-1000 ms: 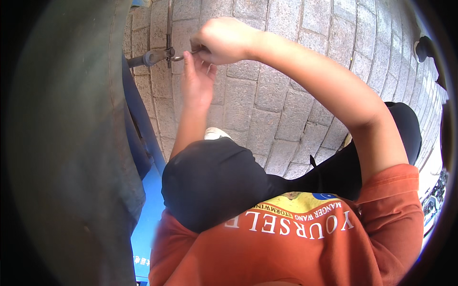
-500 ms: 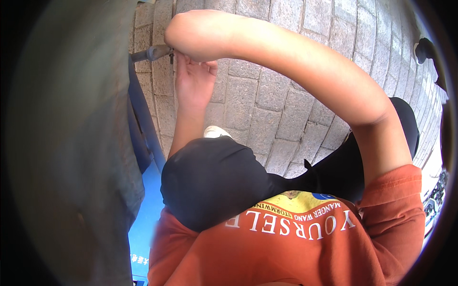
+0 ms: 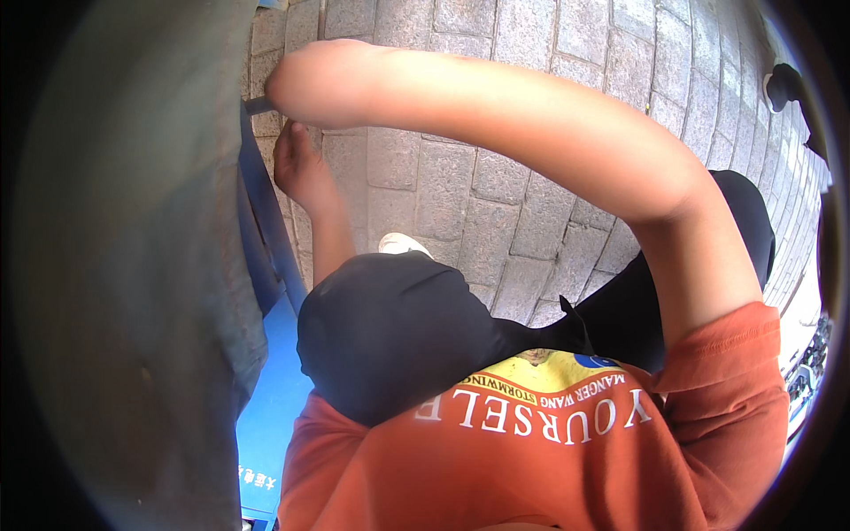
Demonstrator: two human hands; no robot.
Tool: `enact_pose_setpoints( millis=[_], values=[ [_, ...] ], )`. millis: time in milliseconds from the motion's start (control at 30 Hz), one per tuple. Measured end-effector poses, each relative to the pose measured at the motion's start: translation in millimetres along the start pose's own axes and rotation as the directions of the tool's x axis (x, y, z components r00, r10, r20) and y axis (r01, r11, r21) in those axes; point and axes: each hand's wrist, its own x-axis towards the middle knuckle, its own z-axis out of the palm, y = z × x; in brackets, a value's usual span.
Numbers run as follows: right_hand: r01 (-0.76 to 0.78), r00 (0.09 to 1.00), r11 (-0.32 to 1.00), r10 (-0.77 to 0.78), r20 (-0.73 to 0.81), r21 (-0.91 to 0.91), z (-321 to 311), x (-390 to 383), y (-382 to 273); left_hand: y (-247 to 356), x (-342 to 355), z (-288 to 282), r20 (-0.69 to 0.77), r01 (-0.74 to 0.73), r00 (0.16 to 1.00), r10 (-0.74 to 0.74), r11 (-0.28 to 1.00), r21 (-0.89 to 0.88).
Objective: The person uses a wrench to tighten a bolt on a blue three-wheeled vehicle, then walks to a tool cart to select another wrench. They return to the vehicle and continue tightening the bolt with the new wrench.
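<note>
While the right hand [image 3: 314,84] hides a grey bar's end [image 3: 258,106], the left hand [image 3: 298,168] is near; I cannot tell if the 2 hands pinch anything.

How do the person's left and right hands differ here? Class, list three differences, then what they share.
The right hand lies higher in the picture; the left hand sits just below it. The right hand's fingers are hidden; the left hand shows a raised digit. The right forearm shows at length; the left forearm is partly hidden by the black-clad knee. Both hands are bare.
</note>
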Motion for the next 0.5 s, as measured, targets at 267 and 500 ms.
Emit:
enact_pose_setpoints(
  millis=[267, 500],
  values=[
    [0.049, 0.998, 0.991, -0.053, -0.027, -0.124, 4, -7, 18, -19, 12, 3, 0.087, -0.088, 0.993, 0.074, 0.982, 0.166],
    [-0.030, 0.999, 0.998, 0.028, -0.018, -0.064, -1, -2, 16, -12, 14, 8, 0.092, -0.110, 0.992, 0.090, 0.964, 0.243]
  ],
)
